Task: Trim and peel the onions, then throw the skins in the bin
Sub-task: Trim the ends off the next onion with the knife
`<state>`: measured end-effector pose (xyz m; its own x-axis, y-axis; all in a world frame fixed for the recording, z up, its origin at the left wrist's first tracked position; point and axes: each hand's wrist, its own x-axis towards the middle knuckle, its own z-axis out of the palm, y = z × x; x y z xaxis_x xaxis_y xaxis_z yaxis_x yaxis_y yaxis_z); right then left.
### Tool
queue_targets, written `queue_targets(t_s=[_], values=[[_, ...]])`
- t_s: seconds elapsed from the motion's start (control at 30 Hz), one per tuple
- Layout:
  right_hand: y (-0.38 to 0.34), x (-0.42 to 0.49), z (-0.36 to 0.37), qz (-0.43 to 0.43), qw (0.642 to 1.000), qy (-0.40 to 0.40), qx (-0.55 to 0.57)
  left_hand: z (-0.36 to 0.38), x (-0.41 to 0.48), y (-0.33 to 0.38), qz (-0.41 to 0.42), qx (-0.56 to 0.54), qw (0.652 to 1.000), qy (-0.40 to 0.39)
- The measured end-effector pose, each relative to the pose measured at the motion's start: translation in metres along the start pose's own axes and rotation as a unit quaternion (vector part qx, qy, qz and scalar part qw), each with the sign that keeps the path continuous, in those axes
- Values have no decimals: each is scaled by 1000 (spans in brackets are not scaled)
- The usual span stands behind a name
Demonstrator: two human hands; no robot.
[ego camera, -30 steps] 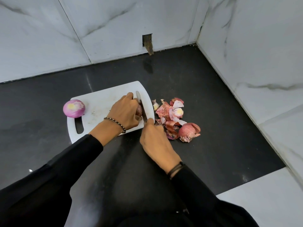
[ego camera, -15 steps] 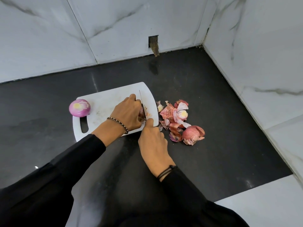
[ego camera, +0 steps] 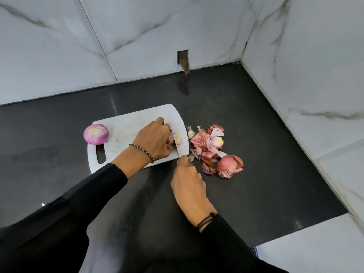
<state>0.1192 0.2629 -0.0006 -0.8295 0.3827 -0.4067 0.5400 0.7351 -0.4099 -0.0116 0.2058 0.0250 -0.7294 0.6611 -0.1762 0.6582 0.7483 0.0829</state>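
Observation:
A white cutting board (ego camera: 126, 123) lies on the black counter. My left hand (ego camera: 153, 137) presses an onion (ego camera: 170, 139) down on the board's right part; most of the onion is hidden under the hand. My right hand (ego camera: 188, 184) grips a knife (ego camera: 178, 149) whose blade stands against the onion's right side. A cut-off end piece (ego camera: 177, 138) lies just right of the blade. A peeled purple onion (ego camera: 96, 134) sits at the board's left edge. A pile of reddish skins and trimmed ends (ego camera: 211, 145) lies on the counter right of the board.
The black counter (ego camera: 256, 154) ends in marble walls at the back and right. A small cut-out hole (ego camera: 183, 58) is in the back wall. A pale floor or ledge (ego camera: 315, 253) shows at the lower right. No bin is in view.
The knife has gone down through the onion's end, and a cut piece now lies apart to the right of the blade. My left hand stays on the onion.

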Motion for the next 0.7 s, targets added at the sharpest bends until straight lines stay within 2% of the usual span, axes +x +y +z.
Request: queue_targets(t_s=[0.17,0.37,0.5,0.7], values=[[4,1,-2,6,1000,12,-4,6,-7,-5,-7,-17,1000,14],[17,-15,-6,47,998,-14,40,19,-22,-10,-29,-65,997,32],[28,-11,-8,58,995,18,73,25,-25,-18,-46,-101,993,51],[36,-15,-13,-9,985,81,153,30,-31,-26,-67,-144,984,83]])
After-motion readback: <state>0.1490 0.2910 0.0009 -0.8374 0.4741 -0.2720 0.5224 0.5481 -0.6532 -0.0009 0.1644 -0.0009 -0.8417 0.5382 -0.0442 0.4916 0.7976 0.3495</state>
